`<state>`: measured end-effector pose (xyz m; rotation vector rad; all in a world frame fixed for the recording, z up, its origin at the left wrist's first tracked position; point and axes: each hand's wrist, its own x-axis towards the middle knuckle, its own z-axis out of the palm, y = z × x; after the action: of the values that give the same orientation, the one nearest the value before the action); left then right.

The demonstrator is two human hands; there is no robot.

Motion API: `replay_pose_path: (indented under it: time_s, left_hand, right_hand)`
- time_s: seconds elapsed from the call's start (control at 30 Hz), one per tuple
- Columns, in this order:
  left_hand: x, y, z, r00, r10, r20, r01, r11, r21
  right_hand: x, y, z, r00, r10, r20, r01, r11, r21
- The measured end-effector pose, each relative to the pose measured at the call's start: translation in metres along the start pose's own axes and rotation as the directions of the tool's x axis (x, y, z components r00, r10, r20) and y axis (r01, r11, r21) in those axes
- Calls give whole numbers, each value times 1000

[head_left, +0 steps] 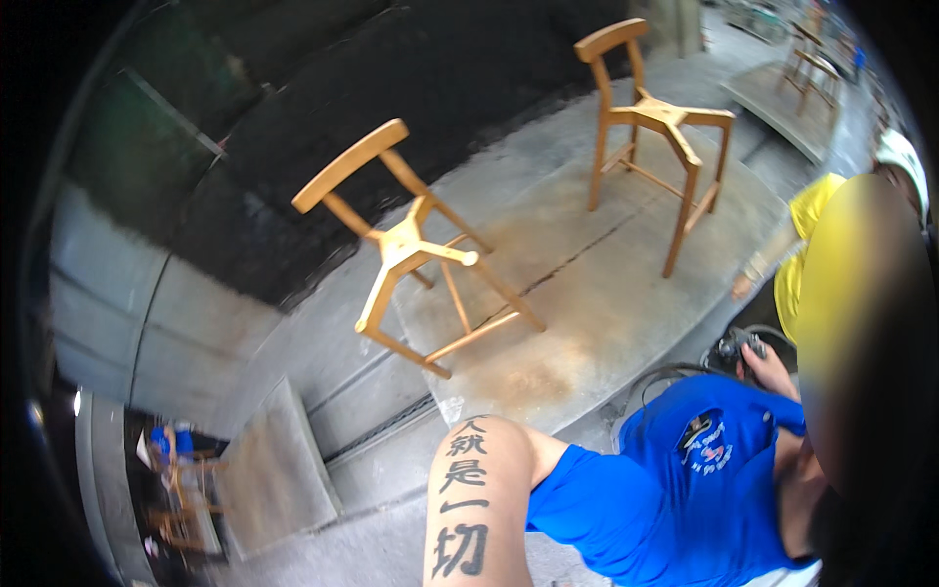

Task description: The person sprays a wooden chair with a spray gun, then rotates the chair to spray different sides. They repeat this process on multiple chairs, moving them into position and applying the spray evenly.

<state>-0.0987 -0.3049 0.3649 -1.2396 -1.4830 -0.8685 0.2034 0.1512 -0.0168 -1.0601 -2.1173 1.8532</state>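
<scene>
My left forearm is bent up at the elbow and runs out past the lower edge, so my left hand is out of the picture. At the right, my right hand [769,368] is closed round a dark hand tool [736,346]; its exact kind is too small to tell. Ahead of me are two wooden chair frames without seat panels. The left chair frame [401,243] stands at the near left of a low, dusty platform [636,303]. Farther back on it is the right chair frame [665,112]. Neither chair is touched by my visible hand.
A co-worker in a yellow shirt [814,205] is close at the right, one arm toward the platform. A dark wall [391,88] rises behind the chairs. At lower left are another slab [274,470] and a person in blue [172,440] beside wooden chairs. More chairs [817,73] stand far right.
</scene>
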Motion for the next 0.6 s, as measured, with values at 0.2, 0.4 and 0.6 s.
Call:
replay_pose_path:
  time_s: [0.2,0.4,0.6]
  left_hand:
    - [52,70,-1,998,56,14,-57,979,194]
    - [63,114,15,993,120,-11,-114,965,235]
    - [46,113,28,991,121,-51,-108,973,205]
  right_hand:
    - [-4,-39,20,983,-22,181,-9,985,170]
    - [-23,-55,43,972,-50,231,5,981,192]
    - [-22,-42,49,983,-25,183,-9,983,181]
